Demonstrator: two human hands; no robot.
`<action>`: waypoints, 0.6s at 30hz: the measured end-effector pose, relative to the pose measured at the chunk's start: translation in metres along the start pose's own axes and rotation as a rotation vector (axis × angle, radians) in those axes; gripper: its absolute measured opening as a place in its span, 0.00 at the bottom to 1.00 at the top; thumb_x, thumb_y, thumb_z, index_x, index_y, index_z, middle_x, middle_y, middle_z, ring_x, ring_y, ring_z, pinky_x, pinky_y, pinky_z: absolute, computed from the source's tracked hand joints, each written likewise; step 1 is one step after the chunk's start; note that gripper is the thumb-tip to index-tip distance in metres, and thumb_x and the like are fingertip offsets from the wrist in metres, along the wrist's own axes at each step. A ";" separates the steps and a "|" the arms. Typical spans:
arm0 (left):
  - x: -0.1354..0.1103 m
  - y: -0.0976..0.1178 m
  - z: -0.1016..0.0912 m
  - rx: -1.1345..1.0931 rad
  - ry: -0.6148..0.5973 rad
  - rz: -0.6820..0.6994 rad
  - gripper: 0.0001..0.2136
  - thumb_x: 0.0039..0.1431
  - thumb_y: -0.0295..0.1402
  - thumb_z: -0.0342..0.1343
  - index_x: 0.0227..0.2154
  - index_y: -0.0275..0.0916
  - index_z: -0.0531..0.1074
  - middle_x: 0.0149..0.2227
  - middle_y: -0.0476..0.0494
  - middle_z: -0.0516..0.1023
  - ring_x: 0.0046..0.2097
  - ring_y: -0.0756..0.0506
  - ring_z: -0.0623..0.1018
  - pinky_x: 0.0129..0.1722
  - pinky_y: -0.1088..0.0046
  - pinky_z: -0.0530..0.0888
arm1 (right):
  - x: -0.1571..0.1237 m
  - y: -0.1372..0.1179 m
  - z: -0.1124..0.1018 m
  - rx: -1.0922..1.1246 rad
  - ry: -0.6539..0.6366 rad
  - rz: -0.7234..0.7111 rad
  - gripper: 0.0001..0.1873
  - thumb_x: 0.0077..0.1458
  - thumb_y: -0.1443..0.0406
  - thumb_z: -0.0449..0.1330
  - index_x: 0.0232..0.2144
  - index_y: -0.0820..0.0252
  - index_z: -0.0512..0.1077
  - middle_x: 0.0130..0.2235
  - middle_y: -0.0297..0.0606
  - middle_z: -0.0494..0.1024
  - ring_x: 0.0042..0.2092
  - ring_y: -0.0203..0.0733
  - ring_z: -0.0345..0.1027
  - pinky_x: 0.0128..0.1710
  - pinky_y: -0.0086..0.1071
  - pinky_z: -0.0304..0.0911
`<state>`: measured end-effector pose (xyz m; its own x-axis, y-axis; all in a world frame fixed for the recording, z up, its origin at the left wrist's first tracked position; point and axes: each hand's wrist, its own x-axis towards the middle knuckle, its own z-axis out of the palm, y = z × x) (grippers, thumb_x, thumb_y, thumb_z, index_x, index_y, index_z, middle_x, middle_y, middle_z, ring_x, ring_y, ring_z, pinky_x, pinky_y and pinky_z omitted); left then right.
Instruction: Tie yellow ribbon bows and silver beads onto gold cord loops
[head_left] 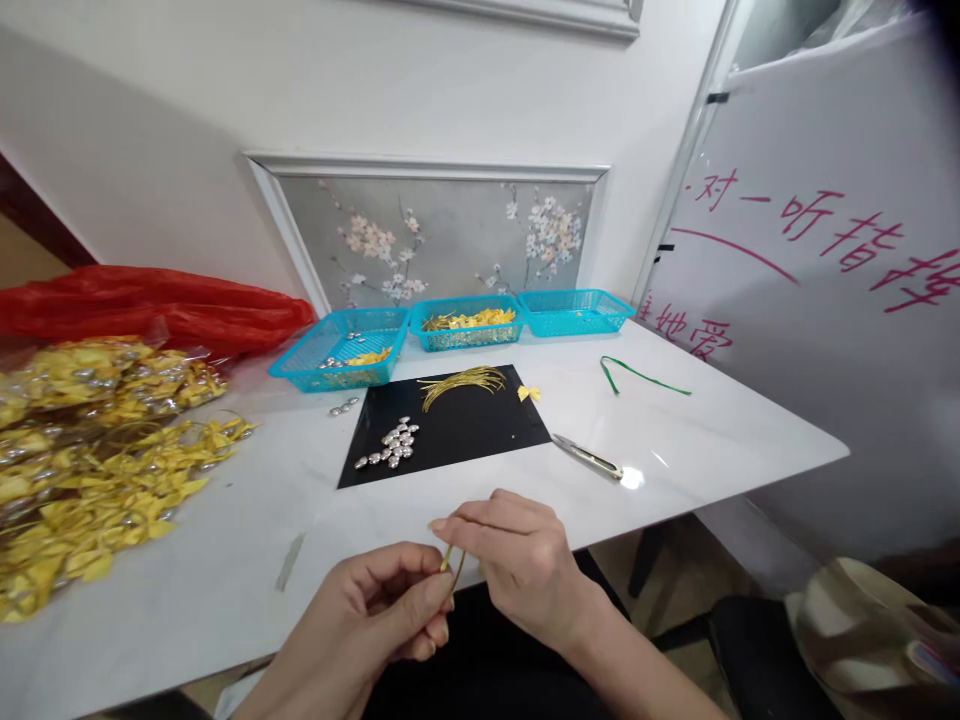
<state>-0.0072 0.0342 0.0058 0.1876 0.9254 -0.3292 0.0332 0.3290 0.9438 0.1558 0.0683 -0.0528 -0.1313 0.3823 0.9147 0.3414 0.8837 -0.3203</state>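
Observation:
A thin gold cord (459, 568) is bent in a small loop between my two hands, just over the table's front edge. My left hand (390, 605) pinches it between thumb and fingertips. My right hand (517, 550) is closed on the upper part of the same cord. Beyond them lies a black mat (450, 430) with a pile of silvery beads (397, 442) and a bundle of gold cords (465, 382). A small yellow bow (529, 393) rests by the mat's right edge. Thread snips (587, 457) lie to the right of the mat.
Three blue baskets, left (337, 375), middle (465, 338) and right (576, 325), line the back. Yellow bow pieces (112, 510) heap at the left beside a red bag (150, 305). A green cord (645, 376) lies right. A whiteboard (810, 340) stands beyond the table's right edge.

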 end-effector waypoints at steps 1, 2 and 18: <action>0.001 0.000 -0.001 0.004 -0.016 -0.004 0.09 0.41 0.34 0.74 0.21 0.38 0.79 0.19 0.51 0.73 0.24 0.52 0.67 0.24 0.80 0.66 | -0.001 0.000 0.000 0.004 -0.004 0.001 0.15 0.66 0.75 0.53 0.44 0.65 0.80 0.38 0.45 0.85 0.30 0.40 0.72 0.29 0.33 0.70; 0.002 -0.001 -0.002 0.004 -0.033 -0.011 0.09 0.42 0.34 0.74 0.21 0.38 0.79 0.19 0.51 0.73 0.24 0.52 0.67 0.24 0.81 0.66 | -0.001 0.001 0.000 0.011 -0.008 0.006 0.15 0.66 0.75 0.53 0.44 0.65 0.80 0.38 0.45 0.85 0.31 0.40 0.73 0.29 0.34 0.70; 0.011 -0.007 -0.007 -0.360 -0.002 -0.252 0.15 0.31 0.29 0.79 0.23 0.35 0.80 0.20 0.49 0.76 0.19 0.56 0.72 0.19 0.87 0.70 | 0.015 0.009 -0.018 0.262 -0.203 0.073 0.12 0.67 0.70 0.56 0.38 0.62 0.80 0.36 0.41 0.84 0.37 0.39 0.74 0.41 0.36 0.71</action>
<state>-0.0124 0.0432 -0.0050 0.2192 0.8074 -0.5478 -0.2658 0.5896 0.7627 0.1738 0.0765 -0.0377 -0.3065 0.4701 0.8277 0.1090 0.8812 -0.4601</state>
